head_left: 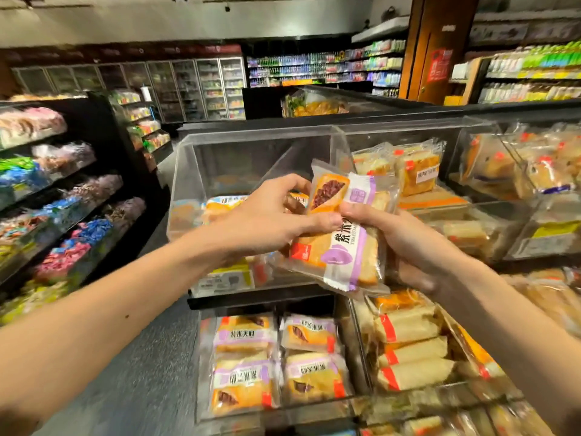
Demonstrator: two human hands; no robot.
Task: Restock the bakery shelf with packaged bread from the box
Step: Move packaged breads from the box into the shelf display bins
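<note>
Between the two grips, packs of bread are held up in the air, in front of a see-through bin (245, 152). The top pack (327, 191), orange with a picture of dark filling, is pinched by the left grip (267, 221). That thumb is laid on the pack's lower edge and the fingers are curled over its top. The lower pack (342, 250), with a purple band and a red tag, is grasped by the right grip (415, 243). That thumb is pressed on the front and the fingers are hidden behind. The two thumbs are nearly touching. Whether more packs are stacked behind the lower one cannot be told.

Behind the grips, a few packs are seen low down in the see-through bin. Just below the grips, packs of the same kind (245, 363) are laid flat in a lower bin. Below the right grip, white rolls (412, 350) with red bands are piled up. Beyond the right grip, other wrapped bread (418, 171) is kept in more bins. Far off to the left of the left grip, bright sweets (72, 250) are stacked on dark shelves (103, 127).
</note>
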